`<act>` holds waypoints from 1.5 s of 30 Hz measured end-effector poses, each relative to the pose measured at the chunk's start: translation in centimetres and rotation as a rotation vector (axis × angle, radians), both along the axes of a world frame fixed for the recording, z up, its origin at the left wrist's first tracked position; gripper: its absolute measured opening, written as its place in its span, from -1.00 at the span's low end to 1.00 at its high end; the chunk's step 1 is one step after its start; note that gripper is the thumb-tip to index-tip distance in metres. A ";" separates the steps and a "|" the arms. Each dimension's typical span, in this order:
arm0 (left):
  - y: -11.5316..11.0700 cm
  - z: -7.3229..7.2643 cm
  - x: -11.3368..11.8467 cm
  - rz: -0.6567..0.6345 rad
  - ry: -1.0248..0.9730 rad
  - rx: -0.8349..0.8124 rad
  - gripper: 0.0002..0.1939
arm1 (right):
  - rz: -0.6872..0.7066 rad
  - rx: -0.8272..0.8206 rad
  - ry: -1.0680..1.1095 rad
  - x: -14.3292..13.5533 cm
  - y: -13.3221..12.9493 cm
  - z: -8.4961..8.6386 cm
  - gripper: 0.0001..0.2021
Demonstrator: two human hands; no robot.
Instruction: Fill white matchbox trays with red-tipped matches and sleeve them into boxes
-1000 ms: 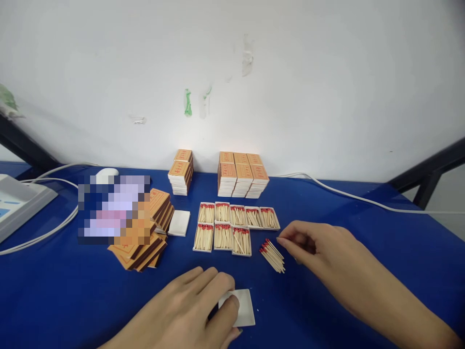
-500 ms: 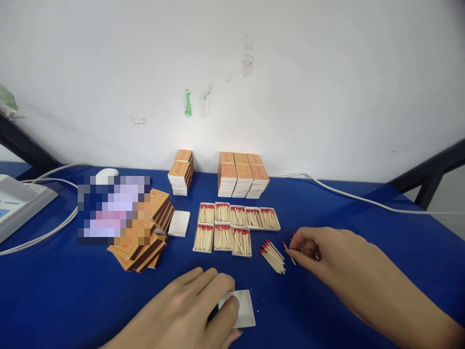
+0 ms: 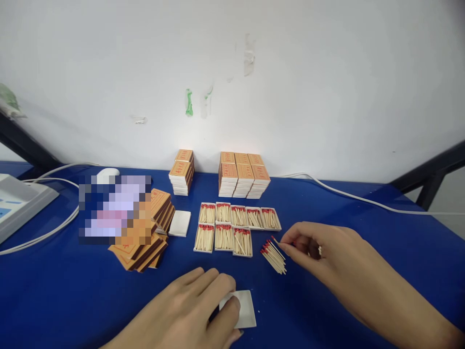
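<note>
My left hand (image 3: pixel 203 300) is closed on a white matchbox tray (image 3: pixel 247 309) at the front of the table; the part of the tray in view has nothing in it. Between thumb and forefinger, my right hand (image 3: pixel 312 245) pinches a match (image 3: pixel 276 240), its red head pointing left. Pale stick ends show inside the curled fingers, so more matches seem to be in the palm. Just left of that hand lies a small loose pile of matches (image 3: pixel 274 258) on the blue surface. Beyond stand two rows of trays (image 3: pixel 224 237) filled with red-headed matches.
Orange matchbox stacks (image 3: pixel 244 174) and a smaller stack (image 3: pixel 180 172) stand against the wall. A leaning heap of matchbox sleeves (image 3: pixel 141 240) and a white tray (image 3: pixel 179 223) are at left. A cable (image 3: pixel 348 198), white device (image 3: pixel 25 203) and blurred-out object (image 3: pixel 116 208) also lie on the table.
My right hand has moved slightly left and lifted the match from the table, bringing it over the loose pile. The left hand and its tray have stayed in place.
</note>
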State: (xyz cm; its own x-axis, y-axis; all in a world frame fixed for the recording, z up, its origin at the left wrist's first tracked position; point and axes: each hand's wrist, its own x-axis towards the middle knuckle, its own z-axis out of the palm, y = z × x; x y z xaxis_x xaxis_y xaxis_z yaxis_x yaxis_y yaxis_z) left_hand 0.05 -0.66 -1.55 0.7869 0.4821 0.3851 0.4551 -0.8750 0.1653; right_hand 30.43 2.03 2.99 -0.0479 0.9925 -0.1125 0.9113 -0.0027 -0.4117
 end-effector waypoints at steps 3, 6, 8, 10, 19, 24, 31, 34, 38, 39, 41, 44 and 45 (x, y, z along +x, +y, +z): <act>0.0 0.1 -0.3 -0.003 0.002 -0.006 -0.83 | 0.012 -0.043 0.028 -0.8 -0.2 0.1 -0.67; -0.1 0.2 -0.5 -0.002 0.052 -0.035 -0.92 | 0.000 -0.058 0.041 -1.0 -0.3 0.2 -0.68; -0.1 0.2 -0.4 -0.004 0.059 -0.034 -0.96 | -0.014 -0.042 0.044 -0.7 -0.3 0.3 -0.70; -0.1 0.0 -0.2 -0.005 0.048 -0.024 -0.96 | -0.031 -0.009 0.028 0.0 -0.2 0.3 -0.70; 0.0 -0.1 -0.2 0.004 0.019 0.026 -0.94 | -0.077 -0.053 -0.192 2.2 0.1 0.0 -0.77; -0.2 0.1 -0.2 -0.001 0.050 -0.021 -0.94 | -0.028 -0.084 -0.223 2.0 -0.3 -0.5 -0.84; -0.3 0.0 -0.3 -0.007 0.025 -0.001 -0.93 | -0.002 -0.110 -0.233 1.2 -0.2 0.0 -0.78; -0.2 0.0 -0.3 -0.003 0.030 -0.013 -0.96 | -0.036 -0.096 -0.264 0.9 0.0 0.3 -0.81; -0.1 0.0 -0.2 0.009 0.029 -0.014 -0.93 | -0.082 -0.072 -0.323 0.8 0.1 0.3 -0.82; -0.1 0.0 -0.2 0.010 0.033 -0.012 -0.92 | -0.086 -0.086 -0.330 0.9 0.1 0.3 -0.80; -0.2 0.1 -0.3 0.012 0.042 -0.007 -0.92 | -0.086 -0.118 -0.335 1.0 0.0 0.2 -0.77; -0.3 0.2 -0.4 0.014 0.039 -0.001 -0.94 | -0.078 -0.143 -0.337 1.0 -0.1 0.2 -0.72; -0.4 0.2 -0.4 0.013 0.042 -0.002 -0.95 | -0.074 -0.147 -0.341 0.9 0.0 0.2 -0.71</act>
